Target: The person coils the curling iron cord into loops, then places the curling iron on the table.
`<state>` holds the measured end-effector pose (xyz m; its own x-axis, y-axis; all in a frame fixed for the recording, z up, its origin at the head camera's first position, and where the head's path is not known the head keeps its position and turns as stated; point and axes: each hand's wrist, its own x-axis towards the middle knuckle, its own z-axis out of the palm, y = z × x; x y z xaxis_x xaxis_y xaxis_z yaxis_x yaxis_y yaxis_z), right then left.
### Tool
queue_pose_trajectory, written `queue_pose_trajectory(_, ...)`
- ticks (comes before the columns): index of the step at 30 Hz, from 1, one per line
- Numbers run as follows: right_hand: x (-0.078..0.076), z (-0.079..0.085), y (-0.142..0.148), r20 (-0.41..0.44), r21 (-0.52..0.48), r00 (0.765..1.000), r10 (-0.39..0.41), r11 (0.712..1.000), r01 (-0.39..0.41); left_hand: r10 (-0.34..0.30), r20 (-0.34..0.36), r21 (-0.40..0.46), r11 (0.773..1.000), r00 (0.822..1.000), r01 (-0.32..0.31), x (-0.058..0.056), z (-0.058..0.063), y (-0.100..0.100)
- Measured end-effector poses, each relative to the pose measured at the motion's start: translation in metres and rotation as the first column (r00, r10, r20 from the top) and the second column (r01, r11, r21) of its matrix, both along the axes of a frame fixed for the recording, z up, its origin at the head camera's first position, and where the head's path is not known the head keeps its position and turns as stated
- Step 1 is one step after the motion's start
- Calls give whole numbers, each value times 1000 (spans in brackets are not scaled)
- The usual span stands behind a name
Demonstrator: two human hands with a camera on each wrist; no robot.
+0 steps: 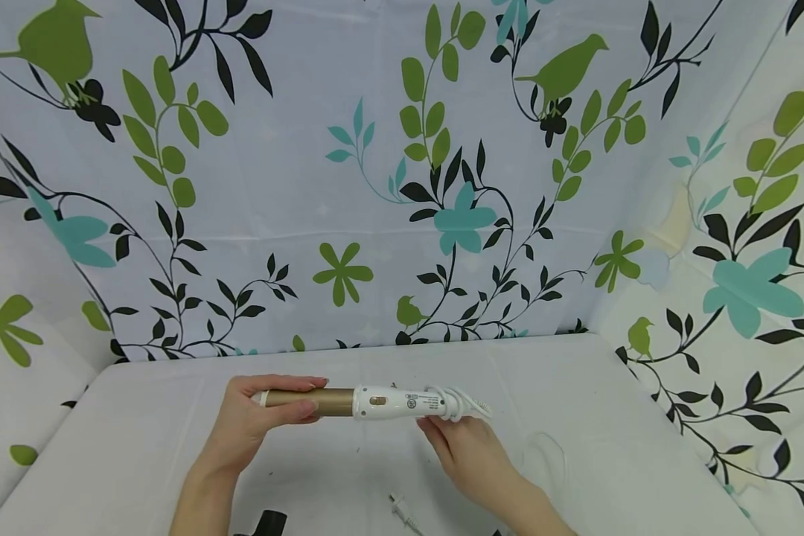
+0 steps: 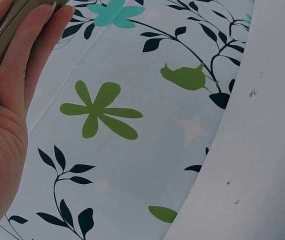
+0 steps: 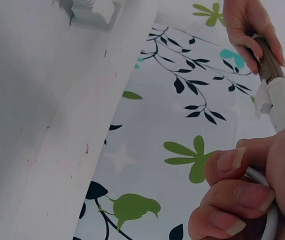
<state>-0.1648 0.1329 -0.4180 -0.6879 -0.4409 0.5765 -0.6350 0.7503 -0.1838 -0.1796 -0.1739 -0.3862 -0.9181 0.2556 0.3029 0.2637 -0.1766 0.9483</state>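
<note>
Looking rigid, light, slick: curling iron [image 1: 363, 403] best held by handle [image 1: 397, 403]; barrel [image 1: 337, 403] gripped by left fingers [image 1: 288, 383], cord [image 3: 269, 226] by right fingers [image 3: 235, 196].

A matte gold tone is being displayed by the barrel [image 1: 338, 403], while white is being carried by the handle [image 1: 397, 403] and the coiled cord [image 1: 452, 404]. The handle is being marked with a gold-toned switch [image 1: 378, 400] and dark print [image 1: 412, 402]. The pale bluish-white backdrop [image 1: 375, 59] is being patterned with green birds [image 1: 566, 71], green leaves [image 1: 412, 79], turquoise flowers [image 1: 464, 217] and black leaves [image 1: 255, 25]. The white table [image 1: 643, 424] is being flecked with dark specks [image 3: 87, 148].
</note>
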Motion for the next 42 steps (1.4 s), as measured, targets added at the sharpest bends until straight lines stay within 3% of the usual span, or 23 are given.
queue_pose_trajectory(10,3,2,-1,-120,62,992,31,998,-23,99,12,-13,995,995,-98,-2,-4,-4)
queue_pose_trajectory(18,7,2,-2,-79,136,997,20,991,-9,188,51,-31,982,981,-186,-3,-2,-3)
queue_pose_trajectory(25,10,5,-3,-43,178,999,-11,984,19,303,91,-19,953,949,-303,-4,-1,-3)
queue_pose_trajectory(32,10,8,-3,-69,141,997,-23,989,33,344,110,-7,939,933,-345,-5,-1,-3)
queue_pose_trajectory(37,10,9,-2,-99,101,994,34,995,-24,345,100,13,937,933,-348,-5,0,-1)
queue_pose_trajectory(42,13,12,0,-42,116,991,126,986,-121,346,108,-6,938,932,-347,-5,0,1)
